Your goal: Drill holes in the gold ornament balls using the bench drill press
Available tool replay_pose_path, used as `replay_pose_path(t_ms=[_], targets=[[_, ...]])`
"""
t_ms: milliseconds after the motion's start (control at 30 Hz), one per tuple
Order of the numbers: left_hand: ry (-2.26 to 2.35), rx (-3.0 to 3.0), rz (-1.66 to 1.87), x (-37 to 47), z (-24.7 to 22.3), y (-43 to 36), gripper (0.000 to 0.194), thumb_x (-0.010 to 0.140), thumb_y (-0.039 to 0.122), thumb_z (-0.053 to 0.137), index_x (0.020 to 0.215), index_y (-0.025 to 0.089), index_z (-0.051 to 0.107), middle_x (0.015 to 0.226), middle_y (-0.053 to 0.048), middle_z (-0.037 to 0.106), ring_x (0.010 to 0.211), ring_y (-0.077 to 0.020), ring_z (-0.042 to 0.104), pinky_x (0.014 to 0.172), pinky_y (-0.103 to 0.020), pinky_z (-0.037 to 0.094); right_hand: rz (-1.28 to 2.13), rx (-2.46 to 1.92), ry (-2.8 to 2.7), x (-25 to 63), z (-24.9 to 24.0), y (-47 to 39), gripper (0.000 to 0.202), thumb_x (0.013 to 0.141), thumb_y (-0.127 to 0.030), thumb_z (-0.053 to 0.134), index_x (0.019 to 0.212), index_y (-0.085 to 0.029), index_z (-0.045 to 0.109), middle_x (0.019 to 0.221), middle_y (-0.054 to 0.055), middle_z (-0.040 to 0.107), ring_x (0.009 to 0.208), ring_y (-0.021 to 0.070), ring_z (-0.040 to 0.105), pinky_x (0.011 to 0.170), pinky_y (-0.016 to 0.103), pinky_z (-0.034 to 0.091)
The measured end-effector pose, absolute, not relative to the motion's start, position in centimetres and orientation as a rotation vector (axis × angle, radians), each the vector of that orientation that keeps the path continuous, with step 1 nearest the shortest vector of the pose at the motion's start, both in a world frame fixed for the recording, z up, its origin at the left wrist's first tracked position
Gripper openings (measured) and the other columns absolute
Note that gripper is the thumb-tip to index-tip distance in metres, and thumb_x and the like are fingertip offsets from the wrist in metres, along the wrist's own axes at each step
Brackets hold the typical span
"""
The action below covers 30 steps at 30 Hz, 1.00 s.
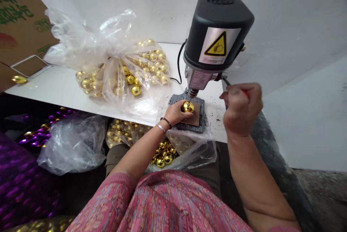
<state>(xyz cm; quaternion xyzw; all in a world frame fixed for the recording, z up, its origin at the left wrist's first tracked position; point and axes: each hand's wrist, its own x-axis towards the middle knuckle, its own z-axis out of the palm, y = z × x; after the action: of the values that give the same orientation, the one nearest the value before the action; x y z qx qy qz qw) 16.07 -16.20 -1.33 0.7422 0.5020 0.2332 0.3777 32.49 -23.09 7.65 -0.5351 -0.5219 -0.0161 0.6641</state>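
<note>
My left hand (pixel 175 113) grips a shiny gold ball (pixel 188 107) from its left side, thumb and fingers around it. The ball rests on a brown board (pixel 195 116) over the grey metal base (pixel 187 128) of a bench drill press (pixel 217 37). Right above the ball is the thin drill bit (pixel 190 99); whether its tip touches the ball I cannot tell. Over at the right, my right hand (pixel 241 107) is closed around the drill's feed lever (pixel 225 81), whose reddish grip shows between the fingers.
A tied clear plastic bag (pixel 114 69) full of gold balls stands on the white table (pixel 127 114). Another open bag of gold balls (pixel 165 152) lies at my lap. Purple balls (pixel 24 181) are at the lower left, a cardboard box (pixel 21 18) at the upper left. Dark shavings surround the base.
</note>
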Motion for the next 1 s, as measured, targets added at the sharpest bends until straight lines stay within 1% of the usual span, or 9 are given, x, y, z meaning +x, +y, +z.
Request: replay_pose_path(t_ms=[67,200,400,567,667,733,800,900,1000], targets=[[1.298,1.858,0.633,16.1,-1.0,-16.7,0.059,0.069,0.033,0.081,0.124,0.02,0.065,0.109,-0.004,0.073,0.1,-0.0233,0.067,0.091,-0.033,0.051,0.021,-1.244,-1.139,32.4,10.8,-22.6,0.027,0.089,-0.04,0.049,0.076,-0.016,0.049,0.063,-0.003,0.048,0.057,0.0055,0.046,0.055,0.021,0.037],[1.254,1.828,0.728,15.1,-0.4,-18.6,0.055,0.072,0.029,0.079,0.124,0.018,0.064,0.105,-0.004,0.073,0.097,-0.0227,0.066,0.09,-0.033,0.052,0.248,-1.291,-1.072,32.7,14.8,-21.1,0.023,0.086,-0.033,0.051,0.074,-0.013,0.053,0.062,-0.003,0.052,0.05,0.0026,0.044,0.046,0.018,0.032],[1.108,1.855,0.795,10.6,-0.5,-22.6,0.064,0.068,0.024,0.082,0.129,0.021,0.062,0.125,-0.008,0.068,0.112,-0.0247,0.063,0.102,-0.037,0.048,0.302,-1.246,-0.991,32.6,14.8,-20.8,0.017,0.084,-0.026,0.049,0.079,-0.012,0.058,0.063,-0.005,0.056,0.041,0.003,0.046,0.037,0.02,0.03],[1.026,1.92,0.82,6.4,0.0,-24.1,0.07,0.06,0.036,0.091,0.125,0.026,0.067,0.131,-0.01,0.065,0.122,-0.0297,0.056,0.11,-0.044,0.042,0.253,-1.241,-0.967,32.2,14.5,-20.9,0.018,0.084,-0.023,0.046,0.075,-0.012,0.057,0.06,-0.005,0.053,0.038,0.0034,0.044,0.036,0.021,0.028],[1.262,1.804,0.995,4.3,-0.1,-21.9,0.055,0.073,0.04,0.082,0.124,0.024,0.068,0.122,-0.01,0.068,0.107,-0.0244,0.061,0.1,-0.039,0.048,0.229,-1.253,-0.942,32.1,14.4,-20.9,0.019,0.082,-0.027,0.049,0.074,-0.013,0.059,0.06,-0.004,0.054,0.038,0.0055,0.046,0.035,0.023,0.028],[1.539,1.632,1.157,2.8,-0.5,-18.8,0.04,0.086,0.035,0.068,0.122,0.019,0.068,0.112,-0.01,0.07,0.094,-0.0201,0.063,0.091,-0.035,0.051,0.208,-1.281,-0.951,32.1,14.4,-21.0,0.021,0.081,-0.029,0.049,0.073,-0.013,0.059,0.06,-0.004,0.054,0.039,0.0059,0.048,0.036,0.023,0.029],[1.828,1.437,1.258,1.5,-0.8,-14.9,0.033,0.09,0.025,0.058,0.121,0.015,0.067,0.111,-0.011,0.07,0.094,-0.0196,0.064,0.088,-0.032,0.051,0.2,-1.303,-0.966,32.0,14.4,-21.2,0.021,0.08,-0.029,0.048,0.069,-0.013,0.056,0.057,-0.004,0.052,0.04,0.0056,0.049,0.038,0.021,0.031],[2.082,1.411,1.095,0.1,-0.8,-9.6,0.039,0.092,0.013,0.048,0.129,0.014,0.061,0.119,-0.013,0.068,0.097,-0.019,0.065,0.089,-0.031,0.05,0.186,-1.311,-0.982,31.9,14.5,-21.6,0.022,0.08,-0.03,0.048,0.066,-0.013,0.052,0.056,-0.004,0.05,0.041,0.0055,0.049,0.039,0.02,0.032],[2.17,1.539,0.906,-0.5,-0.6,-6.2,0.038,0.093,0.015,0.05,0.13,0.012,0.059,0.12,-0.015,0.069,0.103,-0.0222,0.064,0.094,-0.034,0.048,0.171,-1.366,-1.006,31.7,14.5,-21.9,0.026,0.083,-0.032,0.048,0.068,-0.012,0.053,0.056,-0.004,0.05,0.043,0.0048,0.049,0.041,0.019,0.034]])
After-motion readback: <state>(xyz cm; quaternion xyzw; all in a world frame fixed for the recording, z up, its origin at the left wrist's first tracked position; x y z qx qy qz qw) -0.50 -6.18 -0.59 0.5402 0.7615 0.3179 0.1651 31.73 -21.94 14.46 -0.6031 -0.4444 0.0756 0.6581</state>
